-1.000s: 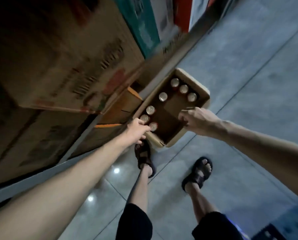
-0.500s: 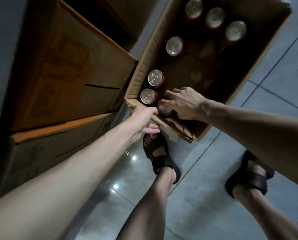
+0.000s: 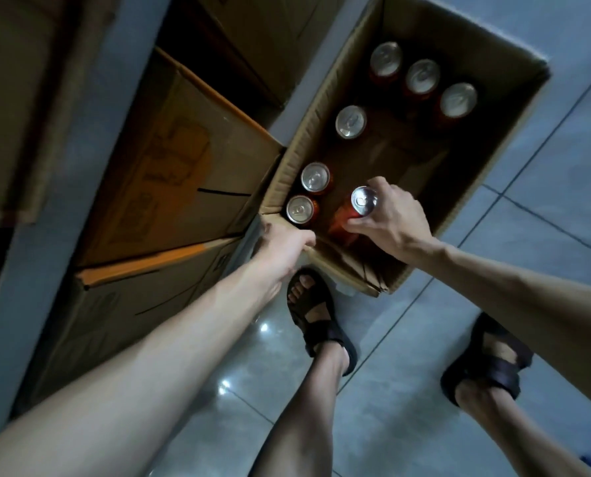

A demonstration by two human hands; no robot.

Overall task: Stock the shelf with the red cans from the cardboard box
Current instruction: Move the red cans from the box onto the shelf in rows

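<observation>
An open cardboard box [image 3: 514, 108] stands on the tiled floor with several red cans upright inside. My right hand [image 3: 392, 220] grips one red can [image 3: 354, 211] by its side and holds it tilted above the box's near end. My left hand [image 3: 282, 244] holds the box's near rim at its left corner. Two cans [image 3: 300, 208] [image 3: 315, 177] stand along the left wall right beside the lifted one, another can [image 3: 350, 121] sits further up, and three cans [image 3: 423, 77] cluster at the far end.
Closed cardboard cartons [image 3: 170, 173] fill the low shelf to the left, behind a grey upright [image 3: 91, 98]. My two sandalled feet [image 3: 316, 315] [image 3: 490, 359] stand on the glossy grey tiles just below the box.
I have bent closer to the box. My right hand closed round a can at the near end and raised it, tilted. My left hand stays on the rim.
</observation>
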